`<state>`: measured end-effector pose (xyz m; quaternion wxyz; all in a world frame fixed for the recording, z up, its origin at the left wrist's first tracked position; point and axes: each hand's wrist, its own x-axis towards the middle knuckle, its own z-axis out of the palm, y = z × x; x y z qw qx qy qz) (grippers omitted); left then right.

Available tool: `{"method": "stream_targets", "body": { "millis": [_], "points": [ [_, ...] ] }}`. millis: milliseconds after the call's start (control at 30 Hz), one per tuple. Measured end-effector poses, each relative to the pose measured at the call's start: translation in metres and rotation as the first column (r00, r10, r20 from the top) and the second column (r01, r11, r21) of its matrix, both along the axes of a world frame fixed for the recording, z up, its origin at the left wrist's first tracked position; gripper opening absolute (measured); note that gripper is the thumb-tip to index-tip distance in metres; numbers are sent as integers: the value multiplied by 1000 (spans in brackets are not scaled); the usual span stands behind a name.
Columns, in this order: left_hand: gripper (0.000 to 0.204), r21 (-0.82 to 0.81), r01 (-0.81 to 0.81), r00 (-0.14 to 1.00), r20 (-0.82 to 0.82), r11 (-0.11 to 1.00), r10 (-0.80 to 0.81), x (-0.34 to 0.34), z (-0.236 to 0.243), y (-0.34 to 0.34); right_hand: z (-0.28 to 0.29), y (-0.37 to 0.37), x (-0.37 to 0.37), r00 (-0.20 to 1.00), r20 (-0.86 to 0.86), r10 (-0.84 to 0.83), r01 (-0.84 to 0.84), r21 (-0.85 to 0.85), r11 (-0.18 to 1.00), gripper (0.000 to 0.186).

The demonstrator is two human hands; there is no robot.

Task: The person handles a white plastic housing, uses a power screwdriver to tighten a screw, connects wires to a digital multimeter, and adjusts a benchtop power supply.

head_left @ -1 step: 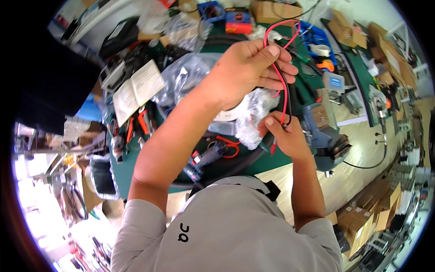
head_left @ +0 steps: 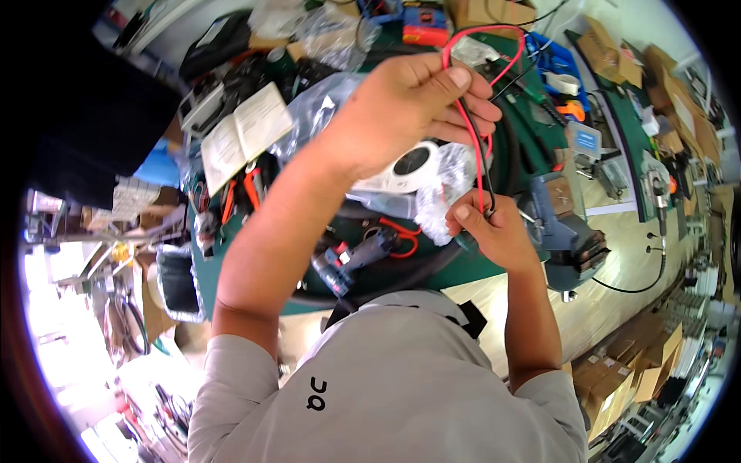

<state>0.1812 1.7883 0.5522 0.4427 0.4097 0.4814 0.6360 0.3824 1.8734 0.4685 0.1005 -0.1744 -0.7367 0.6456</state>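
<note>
High over the bench, my left hand point(head_left: 417, 100) grips a red and black cable point(head_left: 479, 171) between thumb and fingers, with a loop of it arching above. Lower and to the right, my right hand point(head_left: 490, 231) pinches the same cable where the two wires run down; their ends are mostly hidden in the fingers. Just behind my hands lie crumpled bubble wrap point(head_left: 438, 208) and a white piece with a dark round centre point(head_left: 390, 177). Below my left forearm are a cordless power tool point(head_left: 359, 255) and an orange-handled tool point(head_left: 405, 245).
The cluttered green bench point(head_left: 502, 270) holds an open booklet point(head_left: 245, 133), plastic bags point(head_left: 316, 108), a blue bin point(head_left: 552, 54) and a grey machine point(head_left: 563, 255) at the right. Cardboard boxes point(head_left: 610, 370) stand at the lower right. A dark shape point(head_left: 100, 100) fills the upper left.
My left hand has shifted slightly up and left, and the cable loop reaches farther right. More of the white piece shows. The bench appears slightly higher and farther right in view.
</note>
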Motion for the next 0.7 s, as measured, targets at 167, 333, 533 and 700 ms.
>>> {"method": "stream_targets", "body": {
  "millis": [167,333,533,700],
  "points": [
    [39,-85,-165,985,-59,983,161,-21,-13,-61,-18,-25,-15,965,135,227,-228,-5,974,20],
    [39,-136,-499,853,-251,856,457,-46,-82,-132,-36,-46,-24,997,16,78,-74,-171,983,41],
    [15,-246,-481,390,-920,842,-46,-40,-221,-196,-58,-48,-23,957,67,-284,287,-382,878,52],
    [28,-393,-350,131,-919,850,-371,-46,-243,-189,-51,-50,-33,918,146,-370,392,-480,785,51]
  ]
}}
